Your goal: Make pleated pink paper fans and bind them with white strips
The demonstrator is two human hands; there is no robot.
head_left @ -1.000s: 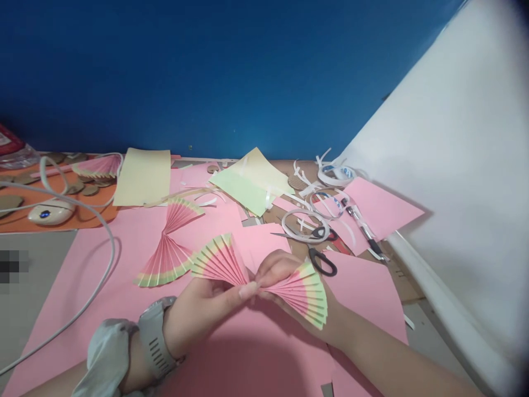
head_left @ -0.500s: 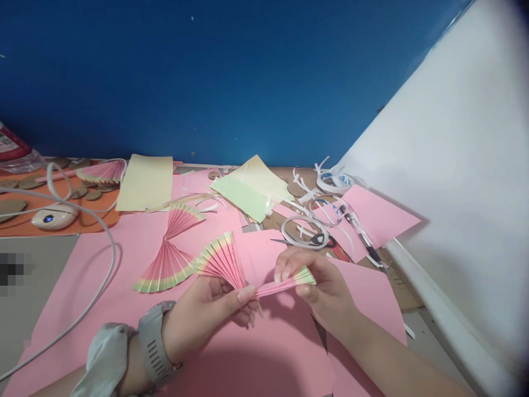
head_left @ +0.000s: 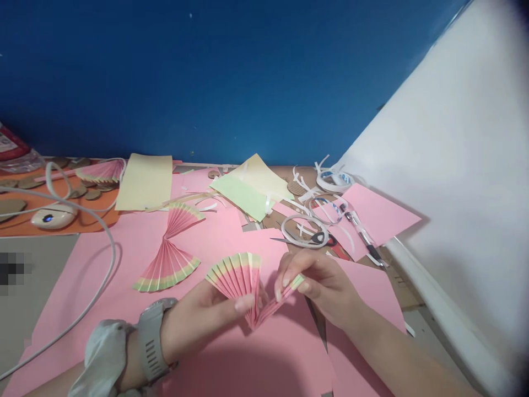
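Between my hands is a pleated paper fan [head_left: 239,275], pink with a yellow and green rim. My left hand [head_left: 210,314] grips its spread half, the thumb pressed on the folds and the fingers hidden behind. At the other end, my right hand [head_left: 316,281] pinches the narrow, still-folded half by its green tip. The two halves meet in a point low in the middle. Just beyond my left hand, a second pleated fan [head_left: 167,259] in the same colours lies on the pink paper [head_left: 231,358], spread out like a bow tie.
Scissors [head_left: 318,239], tape rolls [head_left: 306,231], a pen [head_left: 366,240] and paper scraps crowd the right back. A yellow sheet [head_left: 144,182] and a green-yellow sheet [head_left: 252,187] lie at the back. On the left are a glue gun [head_left: 53,216] and its cable. A blue wall [head_left: 248,82] stands behind.
My left hand has turned the fan's spread half more upright, and its folded point has dropped lower. My right hand's end now slants upward, closer to the spread half.
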